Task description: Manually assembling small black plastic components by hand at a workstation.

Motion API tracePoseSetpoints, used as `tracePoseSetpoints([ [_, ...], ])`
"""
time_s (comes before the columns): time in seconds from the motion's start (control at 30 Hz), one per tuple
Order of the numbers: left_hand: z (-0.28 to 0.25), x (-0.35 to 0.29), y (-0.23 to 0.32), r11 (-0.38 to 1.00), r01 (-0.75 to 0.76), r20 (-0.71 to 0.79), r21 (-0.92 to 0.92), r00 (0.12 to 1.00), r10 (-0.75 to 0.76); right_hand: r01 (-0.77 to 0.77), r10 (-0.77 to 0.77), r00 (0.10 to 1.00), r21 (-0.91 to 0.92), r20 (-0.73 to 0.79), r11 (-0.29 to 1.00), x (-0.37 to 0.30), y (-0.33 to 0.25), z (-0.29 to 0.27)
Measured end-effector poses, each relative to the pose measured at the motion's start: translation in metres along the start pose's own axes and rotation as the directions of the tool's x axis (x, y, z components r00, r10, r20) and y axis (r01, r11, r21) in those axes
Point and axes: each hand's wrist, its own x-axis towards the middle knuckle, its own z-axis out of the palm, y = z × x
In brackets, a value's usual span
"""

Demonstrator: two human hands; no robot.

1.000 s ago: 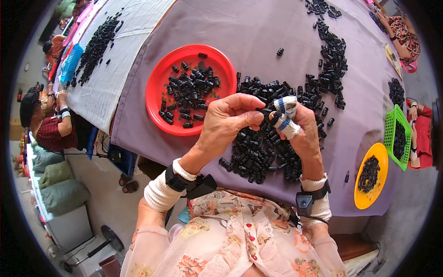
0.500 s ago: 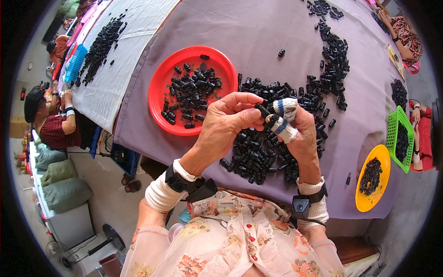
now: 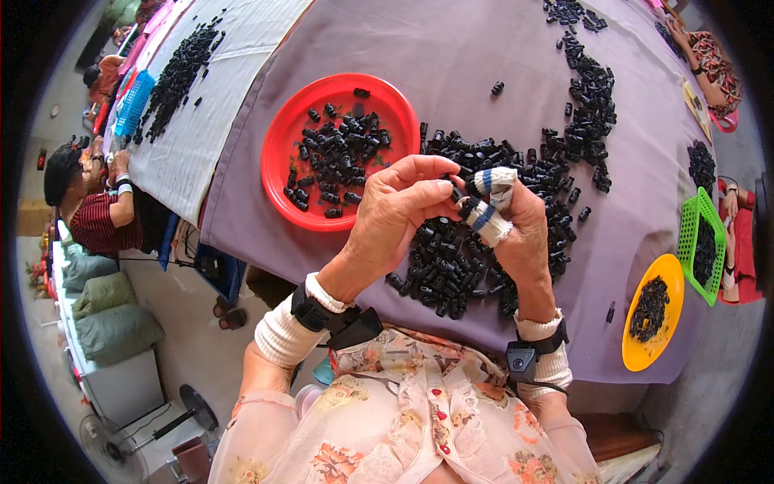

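Over the table, my left hand pinches a small black cylindrical part between thumb and forefinger. My right hand meets it from the other side, its thumb and forefinger wrapped in white cloth finger covers with blue stripes and dark tips. Those covered fingers close on the part's other end; the exact contact is too small to make out. Beneath both hands spreads a large pile of similar black parts. To the left of my left hand, a red round tray holds many more.
A yellow plate with black scraps lies at the right, beside a green basket. More black parts trail toward the far right. Co-workers sit at the left table and along the right edge. A fan stands lower left.
Both hands have shifted very slightly, still together around the small black part. The left fingers sit a little higher and more spread. The view has tilted a little.
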Motion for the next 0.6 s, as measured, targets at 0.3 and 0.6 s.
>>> tracePoseSetpoints([
  [0.3,-0.002,-0.003,0.002,0.995,0.008,0.040,-0.095,0.999,-0.004,-0.083,0.083,0.997,0.003,-0.008,0.997,0.001,-0.006,0.004],
  [0.6,-0.012,-0.004,0.005,0.986,0.078,0.118,-0.144,0.991,-0.061,0.063,-0.060,0.996,-0.045,0.069,0.997,0.006,-0.006,0.004],
])
